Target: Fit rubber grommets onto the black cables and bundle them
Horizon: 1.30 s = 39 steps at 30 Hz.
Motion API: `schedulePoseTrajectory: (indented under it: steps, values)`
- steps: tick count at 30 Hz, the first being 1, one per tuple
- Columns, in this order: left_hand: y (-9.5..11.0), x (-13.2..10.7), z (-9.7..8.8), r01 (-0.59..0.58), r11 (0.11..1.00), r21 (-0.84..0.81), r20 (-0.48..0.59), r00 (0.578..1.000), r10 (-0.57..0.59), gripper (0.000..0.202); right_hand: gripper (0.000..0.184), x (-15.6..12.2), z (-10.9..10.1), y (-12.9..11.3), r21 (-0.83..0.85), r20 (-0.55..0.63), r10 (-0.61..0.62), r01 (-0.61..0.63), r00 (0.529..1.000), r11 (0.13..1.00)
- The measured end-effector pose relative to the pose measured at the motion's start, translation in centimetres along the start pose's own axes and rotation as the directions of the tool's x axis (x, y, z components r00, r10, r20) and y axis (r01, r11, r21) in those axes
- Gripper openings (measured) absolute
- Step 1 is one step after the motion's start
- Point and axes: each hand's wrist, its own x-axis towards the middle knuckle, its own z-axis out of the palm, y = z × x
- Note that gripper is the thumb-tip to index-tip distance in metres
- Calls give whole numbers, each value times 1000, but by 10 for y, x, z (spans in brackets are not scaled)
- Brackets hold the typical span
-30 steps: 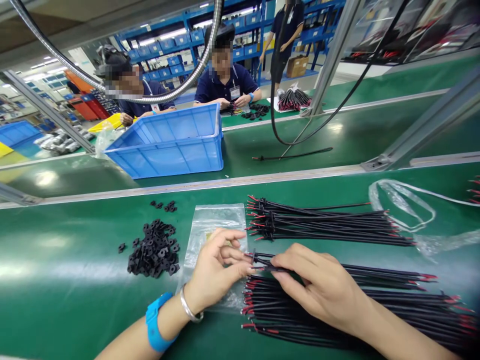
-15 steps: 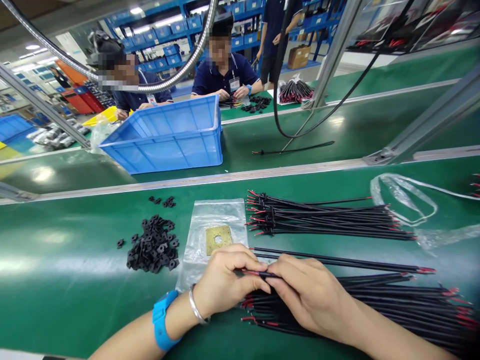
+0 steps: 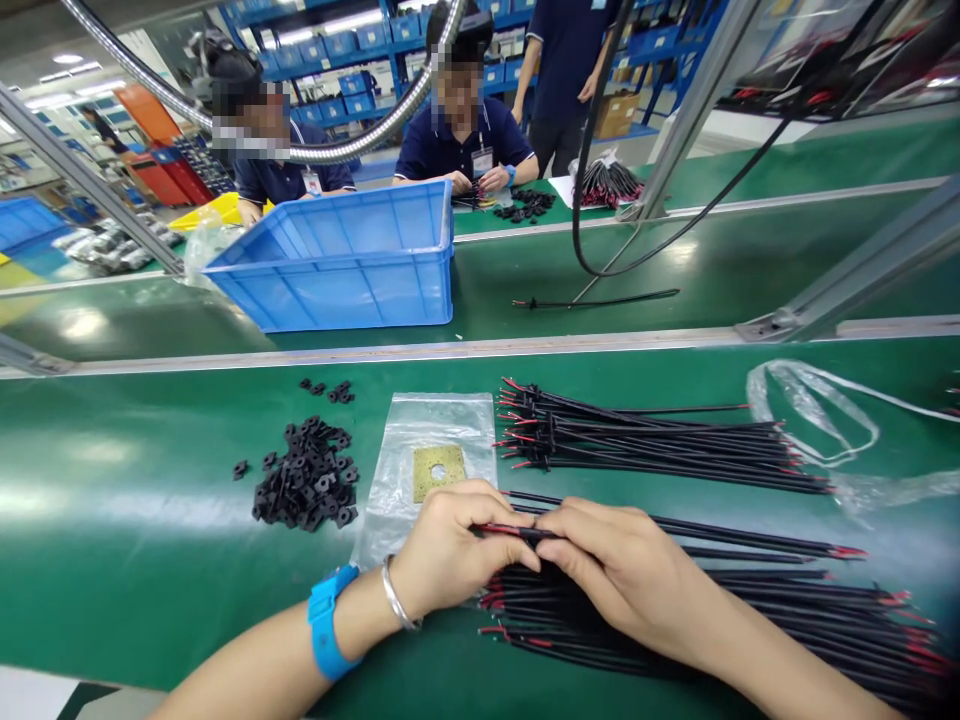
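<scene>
Between my two hands is a black cable [image 3: 525,534] with red wire showing near its left end. My left hand [image 3: 457,540] pinches that red-wire end between thumb and fingers. My right hand [image 3: 622,565] grips the black sheath just beside it, fingertips almost touching the left ones. Under and right of my hands lies a thick bunch of black cables [image 3: 817,620] with red ends. Just behind my hands, a square yellowish plate [image 3: 427,468] with a round hole rests on a clear plastic bag [image 3: 405,420]. Farther left is a heap of small black clips [image 3: 307,480].
Cables with black pieces fitted near their left ends [image 3: 645,440] lie behind my right hand. A crumpled clear plastic strip [image 3: 817,420] is at the right. Beyond the metal rail stands a blue crate [image 3: 337,285]; co-workers [image 3: 465,140] sit across the bench.
My view has shifted slightly. Both hands keep their pinch on the cable, and its red wire shows more plainly between my left thumb and fingers.
</scene>
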Motion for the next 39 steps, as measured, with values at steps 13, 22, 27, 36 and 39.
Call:
schedulePoseTrajectory:
  steps: [13,22,27,36,39]
  values:
    - [-4,0,-11,143,984,-108,-7,989,-145,30,18,-2,-25,14,-258,-76,-181,156,980,953]
    - [-10,-4,-5,9,999,39,-68,998,-7,28,24,-2,-24,1,-519,-94,-259,175,961,837]
    - [-3,3,-16,-119,958,262,-51,989,136,30,36,-11,-46,9,-747,-184,-269,43,946,663]
    - [-17,27,-116,111,570,814,-144,989,14,34,29,3,-37,73,-747,-220,43,-197,975,635]
    - [-36,29,-157,247,268,931,-209,964,-162,46,25,3,-34,71,-742,-217,43,-194,975,641]
